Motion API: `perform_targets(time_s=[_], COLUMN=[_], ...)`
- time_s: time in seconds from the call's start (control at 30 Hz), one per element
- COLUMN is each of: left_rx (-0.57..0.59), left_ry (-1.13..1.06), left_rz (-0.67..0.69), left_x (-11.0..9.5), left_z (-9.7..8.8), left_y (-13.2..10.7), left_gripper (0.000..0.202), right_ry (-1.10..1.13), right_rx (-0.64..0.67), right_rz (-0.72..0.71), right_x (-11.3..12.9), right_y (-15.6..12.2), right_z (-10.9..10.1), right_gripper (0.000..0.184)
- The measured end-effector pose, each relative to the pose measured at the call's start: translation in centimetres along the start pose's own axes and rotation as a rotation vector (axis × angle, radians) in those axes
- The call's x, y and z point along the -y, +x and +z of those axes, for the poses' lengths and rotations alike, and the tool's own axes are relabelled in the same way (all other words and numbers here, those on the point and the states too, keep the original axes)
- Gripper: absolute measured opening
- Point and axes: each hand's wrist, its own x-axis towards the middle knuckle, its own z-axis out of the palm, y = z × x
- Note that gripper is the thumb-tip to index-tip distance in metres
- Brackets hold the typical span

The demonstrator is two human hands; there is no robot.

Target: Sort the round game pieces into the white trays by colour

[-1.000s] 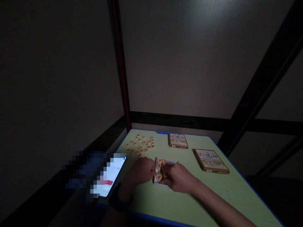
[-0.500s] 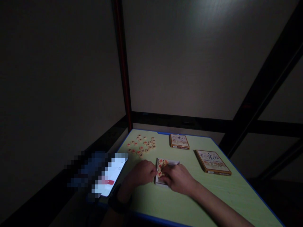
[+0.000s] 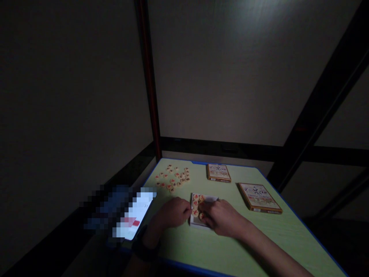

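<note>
A shallow white box [image 3: 200,225] lies on the table between my hands, with several round Chinese chess pieces [image 3: 195,212] in red characters along its left side. My right hand [image 3: 220,217] reaches over the box from the right, fingers closed on a chess piece [image 3: 201,216] beside the others; the fingers cover part of the box. At the left edge of the box, my left hand [image 3: 177,211] is curled, its fingertips close to the wall. Whether it grips the box or a piece is hidden. A dark band [image 3: 145,246] circles the left wrist.
Loose chess pieces [image 3: 172,181] lie scattered at the far left of the green table [image 3: 253,242]. Two printed game boxes, one farther back [image 3: 219,172] and one to the right [image 3: 259,196], rest flat. A lit, partly pixelated screen [image 3: 137,215] stands at the left edge.
My right hand has shifted slightly right, and a piece now shows at its fingertips. The left hand has barely moved.
</note>
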Motion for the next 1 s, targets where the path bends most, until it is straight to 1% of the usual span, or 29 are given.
perform_targets(time_s=[0.2, 0.3, 0.47, 0.63, 0.8, 0.9, 1.0], left_rx=[0.045, 0.042, 0.054, 0.066, 0.037, 0.039, 0.043], left_ry=[0.011, 0.014, -0.004, -0.054, -0.028, 0.001, 0.001], left_rz=[-0.033, -0.028, -0.03, -0.033, -0.04, -0.035, -0.031], left_x=[-0.7, -0.8, -0.9, -1.2, -0.7, -0.5, -0.5], left_z=[-0.5, -0.6, -0.9, -1.2, -0.6, -0.3, -0.1], left_y=[0.0, 0.0, -0.3, -0.5, -0.4, -0.2, -0.1], left_gripper=[0.029, 0.03, 0.035, 0.033, 0.034, 0.034, 0.034], right_ry=[0.013, 0.023, 0.013, 0.018, 0.052, 0.078, 0.105], right_rx=[0.011, -0.033, -0.113, -0.108, -0.098, -0.085, -0.102], right_rz=[-0.018, -0.008, 0.011, 0.015, 0.04, 0.028, 0.007], right_x=[-0.1, 0.0, 0.6, 0.8, 0.7, 0.7, 0.8], right_y=[-0.4, -0.2, 0.6, 0.9, 1.1, 1.4, 1.6], right_z=[-0.4, -0.3, 0.7, 1.3, 1.5, 2.0, 2.3], right_gripper=[0.018, 0.024, 0.033, 0.03, 0.031, 0.025, 0.019])
